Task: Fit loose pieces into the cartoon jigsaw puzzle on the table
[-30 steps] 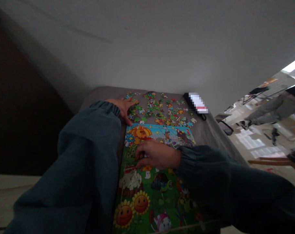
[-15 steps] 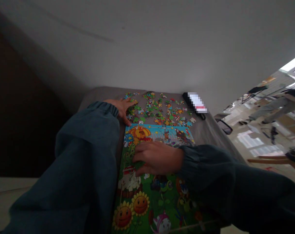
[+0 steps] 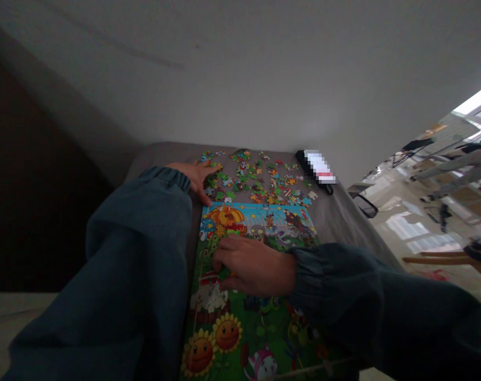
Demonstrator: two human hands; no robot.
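Note:
A cartoon jigsaw puzzle (image 3: pixel 224 365) with sunflowers, a pumpkin and green plants lies in front of me, its far edge light blue. My left hand (image 3: pixel 196 177) rests at the puzzle's far left corner with its fingers spread, the fingertips by loose puzzle pieces (image 3: pixel 258 188) and the thumb at the corner. Over the puzzle's left middle is my right hand (image 3: pixel 256 264), palm down, fingers bent. A gap shows between its thumb and fingers, and I see no piece held there. Part of the picture is hidden under this hand and sleeve.
Puzzle and pieces lie on a grey cloth-covered surface (image 3: pixel 339 222) against a pale wall (image 3: pixel 240 79). A black phone-like device (image 3: pixel 315 169) with a blurred bright screen sits at the far right. Beyond the right edge are a room's floor and a person's legs (image 3: pixel 454 169).
My right hand has shifted slightly down and left over the puzzle. My left hand stays at the far left corner. The whole view has moved a little.

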